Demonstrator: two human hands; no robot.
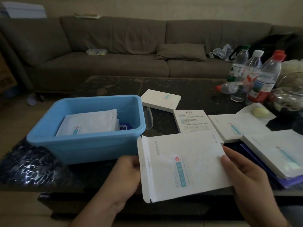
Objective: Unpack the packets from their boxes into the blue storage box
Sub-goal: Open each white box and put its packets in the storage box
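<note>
I hold a flat white box with a red and teal logo in front of me, over the near edge of the dark table; its left end flap is open. My left hand grips its left end, fingers behind the box. My right hand grips its right end, thumb on top. The blue storage box stands just left of it and holds a stack of white packets. More white boxes lie on the table: one behind, one with printed text, two at the right.
Several plastic water bottles stand and lie at the table's back right, beside a clear bag and a tissue with a pale round object. A purple folder lies under the rightmost box. A brown sofa runs behind the table.
</note>
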